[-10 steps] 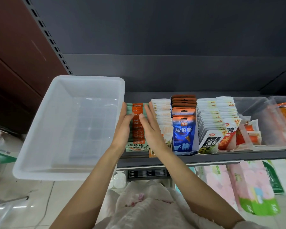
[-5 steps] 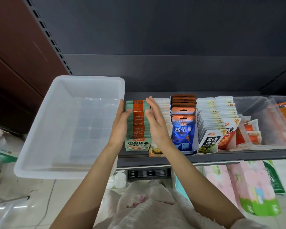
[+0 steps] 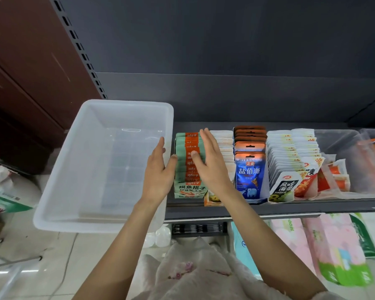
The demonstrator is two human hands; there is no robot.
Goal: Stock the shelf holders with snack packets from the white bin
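Note:
A row of green and orange snack packets (image 3: 187,167) stands upright in a holder at the left end of the dark shelf (image 3: 268,210). My left hand (image 3: 158,172) is beside the row's left flank, fingers straight, thumb touching the packets. Straight fingers of my right hand (image 3: 212,163) lie along the row's right side and top. The white bin (image 3: 104,165) sits left of the holders, overhanging the shelf's front edge, with nothing visible inside it.
Right of the green row stand pale packets (image 3: 224,148), blue and orange packets (image 3: 250,169), white packets (image 3: 287,161) and a clear tray (image 3: 342,161) of red snacks. Tissue packs (image 3: 333,252) fill the shelf below. A brown cabinet (image 3: 30,68) is at left.
Both hands have slid back along the green row and spread slightly apart. The packets now stand straighter and the front packet's label shows in full.

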